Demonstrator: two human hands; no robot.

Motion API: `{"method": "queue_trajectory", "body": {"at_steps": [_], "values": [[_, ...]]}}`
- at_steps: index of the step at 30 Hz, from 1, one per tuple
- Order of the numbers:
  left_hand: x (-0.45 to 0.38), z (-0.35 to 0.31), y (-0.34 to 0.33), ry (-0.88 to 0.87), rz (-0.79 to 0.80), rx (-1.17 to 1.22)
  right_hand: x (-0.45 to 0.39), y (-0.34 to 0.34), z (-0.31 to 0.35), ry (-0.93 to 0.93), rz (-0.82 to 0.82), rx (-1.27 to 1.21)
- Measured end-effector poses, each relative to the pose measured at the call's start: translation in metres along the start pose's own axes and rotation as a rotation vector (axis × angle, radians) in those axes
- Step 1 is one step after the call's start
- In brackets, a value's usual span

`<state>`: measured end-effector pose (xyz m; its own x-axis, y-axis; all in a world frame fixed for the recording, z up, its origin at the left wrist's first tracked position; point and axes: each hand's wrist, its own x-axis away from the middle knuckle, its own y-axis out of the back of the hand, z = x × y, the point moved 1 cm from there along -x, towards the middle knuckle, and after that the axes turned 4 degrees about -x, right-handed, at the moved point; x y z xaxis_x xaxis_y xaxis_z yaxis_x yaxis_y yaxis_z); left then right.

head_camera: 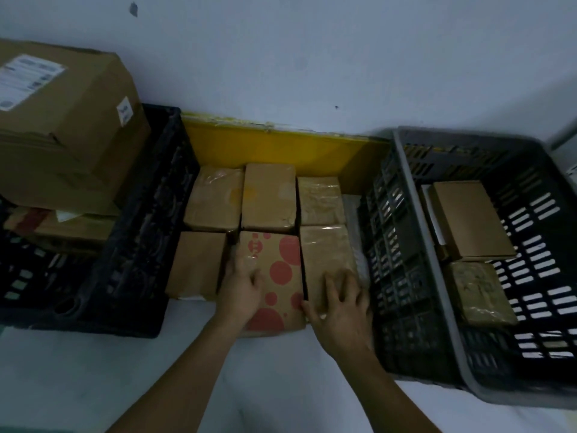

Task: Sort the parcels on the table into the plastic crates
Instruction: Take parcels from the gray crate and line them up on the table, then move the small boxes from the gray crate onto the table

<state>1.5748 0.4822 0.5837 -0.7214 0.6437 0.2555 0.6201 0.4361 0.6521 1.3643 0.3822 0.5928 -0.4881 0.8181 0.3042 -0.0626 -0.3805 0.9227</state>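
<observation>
Several brown parcels lie in two rows on the table between two crates. A parcel with red dots (278, 276) is in the front row, middle. My left hand (242, 287) rests on its left edge, fingers curled over the side. My right hand (338, 303) lies spread on the front of the tape-wrapped parcel (326, 257) to its right, thumb in the gap between the two parcels. A plain brown parcel (196, 264) sits at the front left. The black crate (140, 232) is on the left, the grey crate (437, 276) on the right.
The left crate holds a large cardboard box (65, 120) stacked on other parcels. The grey crate holds a flat brown box (471, 218) and a wrapped parcel (479, 292). A yellow board (265, 148) stands against the white wall behind the parcels.
</observation>
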Motion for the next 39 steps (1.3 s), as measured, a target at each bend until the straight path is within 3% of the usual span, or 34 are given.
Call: {"method": "queue_trajectory", "body": {"at_steps": [5,9,13,19,27,30,36,39], "values": [[0.0,0.001,-0.01,-0.054,0.087,-0.537,0.001,-0.006,0.003,0.017,0.021,0.047],[-0.003,-0.005,-0.011,-0.12,0.096,-0.811,0.002,-0.005,0.006,0.023,0.04,0.109],[-0.002,-0.014,-0.008,-0.182,0.126,-0.844,0.002,0.002,0.001,0.051,0.04,0.154],[-0.006,-0.059,0.012,-0.302,-0.031,-0.786,0.011,0.051,0.01,0.12,-0.089,0.177],[0.002,-0.166,0.007,-0.467,-0.111,-0.728,0.029,0.151,-0.002,0.299,-0.572,0.075],[0.012,-0.199,-0.002,-0.527,-0.151,-0.688,0.017,0.183,-0.041,0.227,-0.678,0.032],[0.027,-0.256,-0.041,-0.558,-0.204,-0.651,-0.034,0.213,-0.159,-0.117,-0.387,0.072],[0.038,-0.283,-0.07,-0.551,-0.159,-0.65,-0.06,0.215,-0.206,-0.165,-0.266,0.116]]}}
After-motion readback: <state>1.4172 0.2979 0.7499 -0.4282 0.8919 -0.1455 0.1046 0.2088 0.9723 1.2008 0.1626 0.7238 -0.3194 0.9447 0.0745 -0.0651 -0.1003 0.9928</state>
